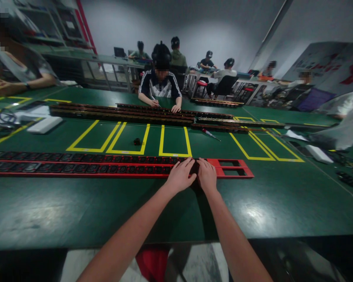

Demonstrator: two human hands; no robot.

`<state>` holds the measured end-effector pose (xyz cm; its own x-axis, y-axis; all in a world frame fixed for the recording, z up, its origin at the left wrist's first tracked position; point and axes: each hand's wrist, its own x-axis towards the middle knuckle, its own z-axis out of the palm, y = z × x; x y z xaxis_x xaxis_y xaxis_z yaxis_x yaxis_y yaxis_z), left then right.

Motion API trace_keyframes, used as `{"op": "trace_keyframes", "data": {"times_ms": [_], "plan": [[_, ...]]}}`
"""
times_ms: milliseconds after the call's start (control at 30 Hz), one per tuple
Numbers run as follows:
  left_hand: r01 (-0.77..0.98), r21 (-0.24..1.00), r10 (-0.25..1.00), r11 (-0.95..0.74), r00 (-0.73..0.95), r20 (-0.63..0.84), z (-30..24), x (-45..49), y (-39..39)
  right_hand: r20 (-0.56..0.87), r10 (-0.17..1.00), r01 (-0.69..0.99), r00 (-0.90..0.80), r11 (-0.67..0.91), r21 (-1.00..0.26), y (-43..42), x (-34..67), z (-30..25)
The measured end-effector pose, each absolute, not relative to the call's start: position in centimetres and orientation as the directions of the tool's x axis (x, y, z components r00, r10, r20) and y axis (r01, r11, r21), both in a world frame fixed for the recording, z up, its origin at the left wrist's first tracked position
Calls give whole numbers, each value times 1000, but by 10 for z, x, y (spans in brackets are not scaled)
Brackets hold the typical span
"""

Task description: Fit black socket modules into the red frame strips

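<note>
A long red frame (229, 162) lies across the near part of the green table. Two rows of black square parts (91, 169) with round middles, like small fans, fill its left and middle stretch. My left hand (181, 174) bends its fingers over the frame toward the right end of these rows. Beside it, my right hand (207, 173) curls down onto the frame from the other side. Between the two hands shows a black square part (195, 168), gripped from both sides; fingers hide most of it. Right of my hands, the frame has open rectangular slots.
Long dark rails (129, 113) lie across the table's middle, where a co-worker (160, 84) holds a pen-like tool. A screwdriver (210, 134) and a small black piece (137, 141) lie among yellow tape outlines. White boxes (45, 124) and cables sit toward the sides. Another person sits at left.
</note>
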<state>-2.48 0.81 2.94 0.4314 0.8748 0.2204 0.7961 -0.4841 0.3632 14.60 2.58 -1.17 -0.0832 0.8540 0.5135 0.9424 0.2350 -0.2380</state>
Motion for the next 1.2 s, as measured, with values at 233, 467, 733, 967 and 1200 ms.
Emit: {"op": "trace_keyframes", "data": {"times_ms": [233,467,733,967,1200], "plan": [[854,238,887,-462,449,109,52,-100,36,522,850,940,-71,232,-250,27,145,-12],[850,212,870,-482,494,-1,41,-138,42,529,846,938,-70,236,-253,28,145,-13],[852,222,878,-473,476,44,29,-134,37,527,847,938,-69,235,-255,25,143,-6],[857,182,876,-482,477,72,23,-134,39,376,891,936,-255,325,-134,29,109,24],[861,170,877,-479,477,56,23,-135,39,56,957,955,-283,287,-77,38,88,28]]}}
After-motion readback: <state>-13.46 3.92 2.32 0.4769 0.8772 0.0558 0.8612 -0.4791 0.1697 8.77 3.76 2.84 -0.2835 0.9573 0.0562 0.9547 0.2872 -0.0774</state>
